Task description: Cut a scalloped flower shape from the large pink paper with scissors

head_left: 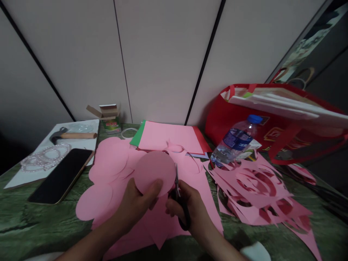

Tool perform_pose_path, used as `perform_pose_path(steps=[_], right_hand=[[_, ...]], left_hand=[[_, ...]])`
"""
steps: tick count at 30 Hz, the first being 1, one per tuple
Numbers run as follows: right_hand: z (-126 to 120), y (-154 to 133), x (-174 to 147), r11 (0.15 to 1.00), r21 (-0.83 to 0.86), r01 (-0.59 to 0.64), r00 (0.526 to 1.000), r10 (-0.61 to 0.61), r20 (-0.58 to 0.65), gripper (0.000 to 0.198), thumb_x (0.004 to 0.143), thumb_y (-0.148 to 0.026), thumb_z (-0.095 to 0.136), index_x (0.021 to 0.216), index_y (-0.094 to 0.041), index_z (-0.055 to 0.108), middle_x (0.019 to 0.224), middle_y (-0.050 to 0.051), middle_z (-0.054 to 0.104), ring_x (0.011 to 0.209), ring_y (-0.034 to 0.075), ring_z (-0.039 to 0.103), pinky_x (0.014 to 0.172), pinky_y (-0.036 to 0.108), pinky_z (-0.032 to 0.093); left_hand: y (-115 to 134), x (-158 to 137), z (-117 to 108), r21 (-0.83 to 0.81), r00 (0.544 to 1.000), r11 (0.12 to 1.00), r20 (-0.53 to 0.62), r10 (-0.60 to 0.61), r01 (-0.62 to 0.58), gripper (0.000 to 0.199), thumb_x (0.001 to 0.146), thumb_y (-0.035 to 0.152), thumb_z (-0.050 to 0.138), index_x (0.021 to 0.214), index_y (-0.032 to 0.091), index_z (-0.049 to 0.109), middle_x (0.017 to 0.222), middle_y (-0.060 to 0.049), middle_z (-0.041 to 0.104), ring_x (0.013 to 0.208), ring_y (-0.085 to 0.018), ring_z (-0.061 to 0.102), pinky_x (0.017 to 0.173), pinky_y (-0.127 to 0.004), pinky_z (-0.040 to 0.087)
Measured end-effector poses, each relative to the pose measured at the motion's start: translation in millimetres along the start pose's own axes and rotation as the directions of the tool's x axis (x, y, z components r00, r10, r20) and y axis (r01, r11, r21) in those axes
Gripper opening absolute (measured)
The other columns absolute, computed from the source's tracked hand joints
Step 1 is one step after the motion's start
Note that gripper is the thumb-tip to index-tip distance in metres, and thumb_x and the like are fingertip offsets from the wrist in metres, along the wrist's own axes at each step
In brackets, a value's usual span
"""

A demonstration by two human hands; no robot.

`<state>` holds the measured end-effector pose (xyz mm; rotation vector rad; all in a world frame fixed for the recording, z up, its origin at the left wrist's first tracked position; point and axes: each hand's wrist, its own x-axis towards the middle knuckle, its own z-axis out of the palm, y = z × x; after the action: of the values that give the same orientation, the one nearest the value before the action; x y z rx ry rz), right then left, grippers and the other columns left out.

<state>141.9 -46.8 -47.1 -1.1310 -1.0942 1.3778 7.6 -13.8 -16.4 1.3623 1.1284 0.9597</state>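
A round piece of pink paper [154, 168] is pinched between the thumb and fingers of my left hand [145, 195]. My right hand [187, 203] is closed around a pair of dark-handled scissors [185, 217]. Their blades point up and away along the right edge of the circle. Beneath both hands lie large pink paper sheets [209, 199]. Several cut pink circles [108, 156] are piled to the left, with one more circle [94, 201] nearer to me. Behind the held circle, a thin curled strip of pink paper [175, 148] rests on the sheets.
Pink paper offcuts [255, 192] heap up at the right, beside a tilted water bottle [235, 139] and a red bag [244, 112]. Coloured paper [171, 134] lies at the back. On the left are a phone [62, 175], a hammer [73, 135], bead strings [45, 157] and a small open box [111, 123].
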Motion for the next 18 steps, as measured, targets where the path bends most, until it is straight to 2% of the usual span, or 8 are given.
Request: perform_pose_path(steps=[6,10,13,15,16,18], right_hand=[[1.0,-0.6,0.9,1.0,-0.012,-0.027,0.999,0.026,-0.039,0.023,0.062,-0.029,0.067,0.07,-0.018,0.048,0.047,-0.007,0.049,0.041,0.009,0.047,0.04,0.02,0.036],[2.5,-3.3,1.8,0.998,-0.002,-0.068,0.993,0.067,-0.102,0.02,0.062,-0.026,0.064,0.07,-0.018,0.048,0.044,-0.01,0.045,0.035,0.008,0.045,0.038,0.02,0.035],[3.7,-4.3,2.2,0.997,0.011,-0.077,0.985,0.078,-0.155,0.019,0.061,-0.025,0.064,0.069,-0.017,0.048,0.045,-0.009,0.046,0.035,0.008,0.045,0.038,0.02,0.034],[3.6,-3.1,3.0,0.998,0.031,-0.058,0.98,0.063,-0.188,0.019,0.062,-0.025,0.064,0.07,-0.018,0.049,0.046,-0.009,0.046,0.037,0.008,0.046,0.04,0.02,0.035],[3.0,-2.0,3.7,0.998,0.046,-0.036,0.978,0.045,-0.202,0.02,0.063,-0.026,0.065,0.071,-0.018,0.049,0.047,-0.009,0.046,0.039,0.008,0.046,0.042,0.021,0.036],[0.7,0.8,5.7,0.998,0.069,0.013,0.972,0.004,-0.237,0.023,0.064,-0.03,0.066,0.074,-0.018,0.049,0.05,-0.008,0.046,0.044,0.009,0.047,0.046,0.023,0.038]], left_hand=[[-2.5,1.0,-1.8,0.017,1.0,1.0,-0.025,-0.019,0.019,0.033,0.073,0.032,0.055,0.043,0.018,0.048,0.034,0.004,0.042,0.033,-0.008,0.037,0.035,-0.021,0.029],[-5.1,1.9,-1.8,-0.036,0.999,0.999,-0.036,-0.011,0.009,0.035,0.074,0.034,0.056,0.044,0.019,0.046,0.034,0.006,0.039,0.033,-0.008,0.037,0.035,-0.022,0.028],[-3.1,8.1,-4.3,-0.108,0.983,0.992,-0.176,0.051,-0.07,0.045,0.078,0.037,0.052,0.039,0.021,0.037,0.033,0.006,0.034,0.033,-0.009,0.036,0.036,-0.024,0.026],[-1.0,16.2,-8.6,-0.223,0.949,0.966,-0.31,0.059,-0.133,0.044,0.079,0.036,0.051,0.04,0.021,0.037,0.036,0.006,0.033,0.034,-0.008,0.035,0.037,-0.024,0.026],[-0.3,21.1,-11.5,-0.304,0.93,0.941,-0.366,0.029,-0.149,0.041,0.079,0.036,0.051,0.043,0.02,0.039,0.039,0.007,0.035,0.034,-0.008,0.035,0.037,-0.024,0.026],[-0.9,31.1,-17.8,-0.461,0.905,0.881,-0.412,-0.105,-0.108,0.035,0.076,0.034,0.055,0.047,0.019,0.042,0.043,0.006,0.04,0.036,-0.008,0.038,0.038,-0.023,0.028]])
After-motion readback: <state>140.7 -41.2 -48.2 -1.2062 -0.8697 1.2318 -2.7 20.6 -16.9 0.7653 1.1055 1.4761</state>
